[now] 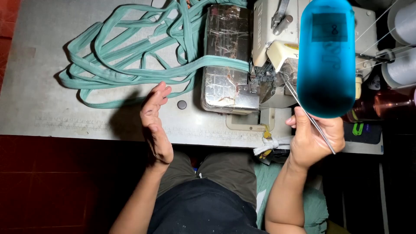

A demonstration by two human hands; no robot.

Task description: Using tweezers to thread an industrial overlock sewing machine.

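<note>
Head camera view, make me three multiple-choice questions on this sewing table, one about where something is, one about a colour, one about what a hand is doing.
1. Where does the fabric strip lie?
A. piled left of the sewing machine
B. on the floor
C. on the person's lap

2. What colour is the strip?
A. red
B. pale green
C. black

3. What is the right hand doing?
A. resting flat and empty
B. holding thin metal tweezers
C. pressing the strip down

Answers: 1 A, its loops spread over the grey table left of the machine. 2 B, it shows pale green throughout. 3 B, the fingers close round the tweezers, while the left hand is open and empty.
</note>
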